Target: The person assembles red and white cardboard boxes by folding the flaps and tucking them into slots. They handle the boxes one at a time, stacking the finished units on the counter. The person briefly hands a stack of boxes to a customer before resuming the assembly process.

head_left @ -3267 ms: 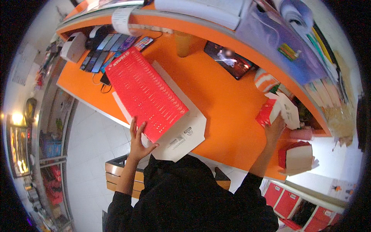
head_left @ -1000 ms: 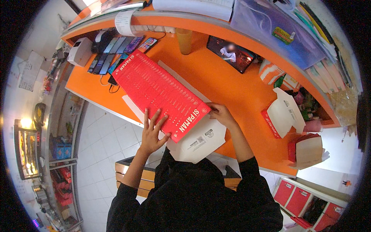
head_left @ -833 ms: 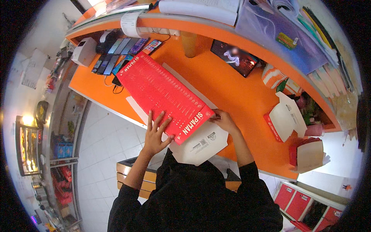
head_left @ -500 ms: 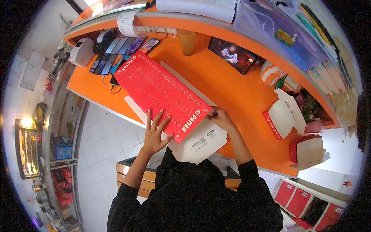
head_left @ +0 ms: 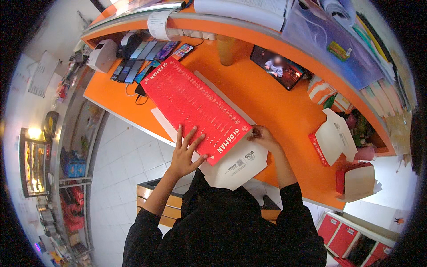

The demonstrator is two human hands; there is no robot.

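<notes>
A long red cardboard food box [head_left: 195, 107] with pale print lies slanted across the counter's near edge. Its white end flap [head_left: 235, 167] spreads toward me, and more white card shows along its sides. My left hand [head_left: 184, 155] rests on the red face near the close end, fingers spread and flat. At the right-hand corner of that end, my right hand [head_left: 264, 137] has its fingers bent together on the card edge. The fingertips are partly hidden there, but they appear to pinch the corner.
Several phones [head_left: 149, 51] with cables lie beside a small white printer [head_left: 102, 55]. Behind the box are a cup [head_left: 225, 50] and a tablet [head_left: 276, 66]. Two red-and-white cartons [head_left: 340, 133] stand at the orange counter's [head_left: 289, 147] right end, below a curved shelf [head_left: 249, 32].
The view has shifted slightly, so the counter and its items sit a little farther right. Both hands keep the same hold on the box.
</notes>
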